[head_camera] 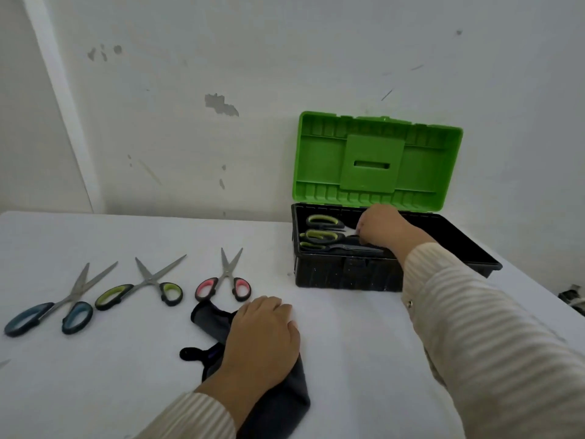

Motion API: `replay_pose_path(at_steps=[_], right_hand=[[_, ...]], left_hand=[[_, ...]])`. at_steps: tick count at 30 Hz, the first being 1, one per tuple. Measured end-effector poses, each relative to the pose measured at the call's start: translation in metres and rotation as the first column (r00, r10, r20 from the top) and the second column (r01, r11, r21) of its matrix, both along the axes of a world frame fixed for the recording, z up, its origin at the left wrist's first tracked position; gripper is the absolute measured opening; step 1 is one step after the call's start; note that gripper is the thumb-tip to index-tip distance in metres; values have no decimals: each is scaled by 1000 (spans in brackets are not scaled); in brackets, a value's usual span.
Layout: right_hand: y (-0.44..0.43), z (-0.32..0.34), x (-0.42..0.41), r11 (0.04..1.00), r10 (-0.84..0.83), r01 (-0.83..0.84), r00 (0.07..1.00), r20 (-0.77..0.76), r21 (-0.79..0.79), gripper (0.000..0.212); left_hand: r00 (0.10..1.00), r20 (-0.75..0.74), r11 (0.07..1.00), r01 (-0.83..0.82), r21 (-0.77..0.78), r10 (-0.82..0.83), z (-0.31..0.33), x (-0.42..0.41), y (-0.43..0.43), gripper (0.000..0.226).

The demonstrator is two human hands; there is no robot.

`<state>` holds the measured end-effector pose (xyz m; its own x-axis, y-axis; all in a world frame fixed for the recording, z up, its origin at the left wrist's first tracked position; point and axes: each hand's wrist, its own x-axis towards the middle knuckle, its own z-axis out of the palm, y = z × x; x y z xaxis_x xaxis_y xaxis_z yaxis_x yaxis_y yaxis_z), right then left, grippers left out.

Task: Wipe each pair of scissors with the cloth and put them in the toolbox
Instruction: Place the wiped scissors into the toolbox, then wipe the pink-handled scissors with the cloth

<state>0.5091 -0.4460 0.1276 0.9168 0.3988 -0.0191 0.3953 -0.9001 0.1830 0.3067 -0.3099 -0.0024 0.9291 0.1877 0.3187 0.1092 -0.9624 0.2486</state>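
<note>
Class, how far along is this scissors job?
Done: green-handled scissors lie in the toolbox. In hand: the right hand reaches among them; the left hand rests on the cloth. Left: the blue-handled pair, green-handled pair and pink-handled pair on the table.

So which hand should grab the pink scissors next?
Probably the left. The left hand rests on the cloth close to the pink scissors, while the right hand is away inside the toolbox.

Bare table lies between toolbox and pink scissors; upright lid walls the back.
</note>
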Motion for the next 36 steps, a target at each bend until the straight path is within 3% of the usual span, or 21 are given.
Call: replay_pose_path(at_steps=[3,5,8,11,13,14,16,18,19,21,24,26,29,32,33,36], right_hand=[[8,-12,14,999,-22,29,982,-189,29,6],[13,-21,19,993,-56,79,967,-249,84,9],[18,-34,25,995,-53,72,968,-245,69,22],[22,-30,16,995,-28,45,980,-198,84,16],[24,-18,7,979,13,5,996,-89,204,21],[28,-13,-5,950,32,-14,998,-52,313,24],[37,-8,-42,819,97,-50,994,-52,572,24],[45,-12,-87,659,195,26,959,-204,752,19],[50,-18,-108,643,247,61,927,-282,763,19],[61,-35,-144,703,313,36,881,-355,710,18],[77,-59,-184,766,349,-101,895,-278,635,14],[82,-74,-199,772,338,-91,897,-286,629,27],[82,-91,-200,816,281,-145,946,-164,559,36],[84,-99,-199,806,299,-219,953,-59,550,36],[85,-99,-200,801,304,-236,952,-35,550,35],[84,-96,-199,781,306,-253,952,2,571,22]], left_hand=[[1000,23,1000,-19,-10,19,-3,3,-1,44],[1000,-2,1000,-17,-12,17,-3,5,-1,54],[1000,-11,1000,-10,-4,9,-6,7,0,62],[1000,-12,999,-23,-41,23,-6,7,0,61],[999,-37,998,-7,-67,5,-4,9,-3,59],[999,-41,994,-6,-106,2,-2,8,-2,53],[1000,-2,936,-20,-350,20,8,6,3,36],[990,60,781,-62,-622,126,28,7,18,24],[975,81,742,-102,-663,206,36,12,31,25],[953,34,778,-226,-585,302,44,26,67,28],[889,-297,889,-413,-195,348,37,46,113,36],[843,-417,920,-391,-37,341,31,53,123,40],[858,-421,952,-299,60,295,32,63,122,28],[874,-418,964,-265,18,248,44,66,116,8],[881,-411,964,-266,-20,235,48,66,117,12],[897,-368,882,-364,-300,245,62,61,129,21]])
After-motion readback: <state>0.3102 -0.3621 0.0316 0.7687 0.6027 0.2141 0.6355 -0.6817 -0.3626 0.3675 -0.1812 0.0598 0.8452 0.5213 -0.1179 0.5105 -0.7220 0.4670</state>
